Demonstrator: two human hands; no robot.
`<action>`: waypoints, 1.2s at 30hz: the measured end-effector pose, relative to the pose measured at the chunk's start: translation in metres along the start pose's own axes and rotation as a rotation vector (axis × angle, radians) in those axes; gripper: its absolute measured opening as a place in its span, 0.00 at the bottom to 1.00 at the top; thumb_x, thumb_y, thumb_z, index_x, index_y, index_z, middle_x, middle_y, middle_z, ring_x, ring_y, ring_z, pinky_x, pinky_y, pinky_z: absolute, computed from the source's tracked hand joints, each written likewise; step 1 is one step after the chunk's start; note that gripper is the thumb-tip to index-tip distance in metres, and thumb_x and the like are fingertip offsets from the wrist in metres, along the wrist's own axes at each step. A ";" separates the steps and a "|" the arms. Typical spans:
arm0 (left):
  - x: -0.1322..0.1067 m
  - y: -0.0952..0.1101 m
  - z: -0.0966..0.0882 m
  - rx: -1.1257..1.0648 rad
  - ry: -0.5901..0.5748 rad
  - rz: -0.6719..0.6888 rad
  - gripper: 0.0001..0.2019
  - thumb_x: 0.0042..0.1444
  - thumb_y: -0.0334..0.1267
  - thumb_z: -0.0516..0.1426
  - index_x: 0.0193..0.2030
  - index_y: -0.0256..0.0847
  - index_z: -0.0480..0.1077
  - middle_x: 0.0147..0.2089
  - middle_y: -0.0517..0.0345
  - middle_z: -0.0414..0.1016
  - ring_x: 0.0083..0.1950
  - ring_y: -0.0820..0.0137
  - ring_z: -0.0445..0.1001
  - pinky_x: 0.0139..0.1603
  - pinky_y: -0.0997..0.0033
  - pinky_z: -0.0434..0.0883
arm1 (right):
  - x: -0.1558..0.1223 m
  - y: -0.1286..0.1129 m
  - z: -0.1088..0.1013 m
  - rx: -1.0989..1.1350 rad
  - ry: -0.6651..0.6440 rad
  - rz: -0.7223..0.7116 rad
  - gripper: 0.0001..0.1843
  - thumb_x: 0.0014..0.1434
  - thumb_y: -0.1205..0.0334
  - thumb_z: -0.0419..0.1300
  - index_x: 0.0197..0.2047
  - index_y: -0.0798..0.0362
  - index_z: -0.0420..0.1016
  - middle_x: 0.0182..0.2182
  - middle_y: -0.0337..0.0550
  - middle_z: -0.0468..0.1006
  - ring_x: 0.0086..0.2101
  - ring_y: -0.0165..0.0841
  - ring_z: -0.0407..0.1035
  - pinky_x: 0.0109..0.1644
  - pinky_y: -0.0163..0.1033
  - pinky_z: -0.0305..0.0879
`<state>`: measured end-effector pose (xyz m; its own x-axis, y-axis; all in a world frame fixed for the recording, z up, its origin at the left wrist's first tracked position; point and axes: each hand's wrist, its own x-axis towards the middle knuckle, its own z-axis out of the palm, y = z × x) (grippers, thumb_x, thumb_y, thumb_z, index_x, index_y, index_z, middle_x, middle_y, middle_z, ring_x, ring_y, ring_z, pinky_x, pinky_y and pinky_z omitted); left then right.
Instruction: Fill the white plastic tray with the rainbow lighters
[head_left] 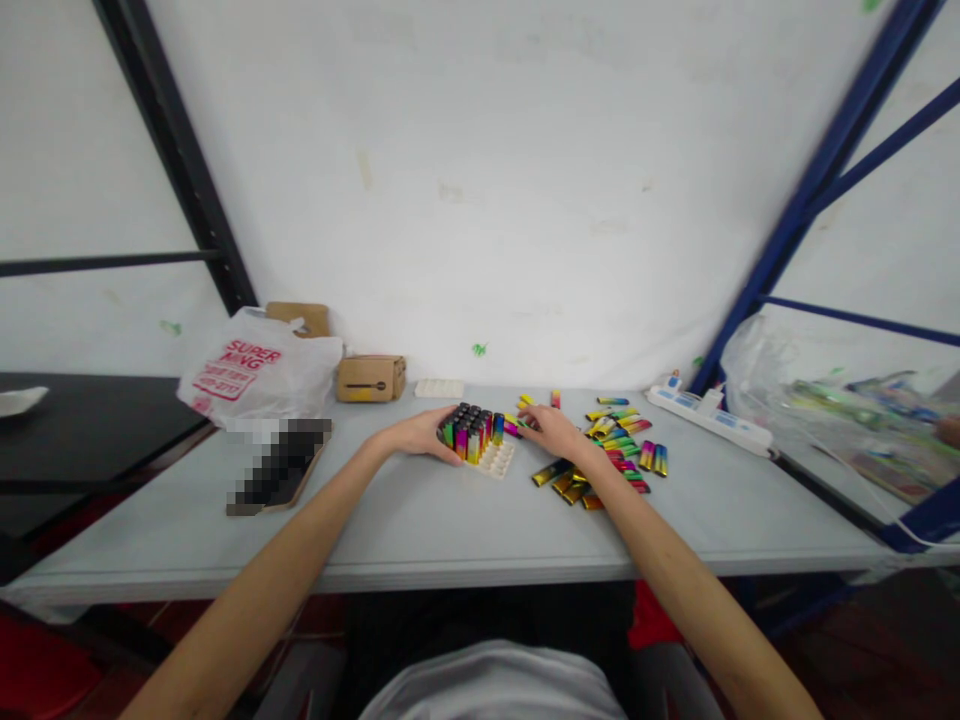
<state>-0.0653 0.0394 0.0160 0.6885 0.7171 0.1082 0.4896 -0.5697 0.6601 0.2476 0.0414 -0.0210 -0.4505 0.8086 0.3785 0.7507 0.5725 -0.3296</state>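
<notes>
In the head view, several shiny multicoloured lighters (470, 432) with black tops stand upright in rows in a white holed tray (495, 461). My left hand (421, 434) curves around the left side of this block, thumb in front and fingers behind. My right hand (553, 430) is just right of the tray, its fingers closed on a lighter (513, 424) whose magenta end pokes out toward the block; the rest is hidden by the fingers. Beside and under my right wrist lies a loose pile of lighters (619, 440), with gold ones (574, 490) nearest me.
A white plastic bag (262, 365), a small cardboard box (371, 379) and another white tray (439, 388) sit along the back. A partly blurred dark flat object (289, 470) lies left. At right are a white power strip (712, 420) and blue shelf posts (795, 215).
</notes>
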 end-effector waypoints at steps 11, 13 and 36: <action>-0.001 -0.001 0.000 0.022 0.004 0.002 0.44 0.36 0.55 0.71 0.61 0.40 0.66 0.58 0.52 0.75 0.57 0.53 0.73 0.58 0.62 0.70 | 0.002 -0.003 -0.008 0.153 -0.002 0.062 0.08 0.57 0.68 0.64 0.40 0.55 0.81 0.30 0.42 0.77 0.31 0.33 0.71 0.40 0.40 0.67; -0.001 0.000 0.000 0.039 0.008 -0.012 0.46 0.36 0.55 0.71 0.61 0.39 0.65 0.60 0.51 0.74 0.58 0.53 0.72 0.59 0.61 0.69 | 0.001 -0.004 -0.007 0.129 0.015 0.042 0.07 0.58 0.68 0.63 0.40 0.55 0.81 0.34 0.45 0.78 0.33 0.34 0.71 0.43 0.41 0.68; -0.001 0.002 -0.001 0.021 -0.013 0.017 0.45 0.38 0.55 0.71 0.62 0.40 0.64 0.60 0.52 0.74 0.58 0.55 0.73 0.60 0.61 0.69 | 0.002 -0.006 -0.020 0.501 0.337 0.213 0.16 0.56 0.60 0.62 0.48 0.54 0.75 0.41 0.48 0.80 0.36 0.36 0.75 0.41 0.42 0.72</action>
<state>-0.0650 0.0381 0.0180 0.7037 0.7020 0.1095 0.4886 -0.5900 0.6428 0.2522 0.0371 -0.0008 -0.0785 0.8711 0.4849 0.4535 0.4643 -0.7608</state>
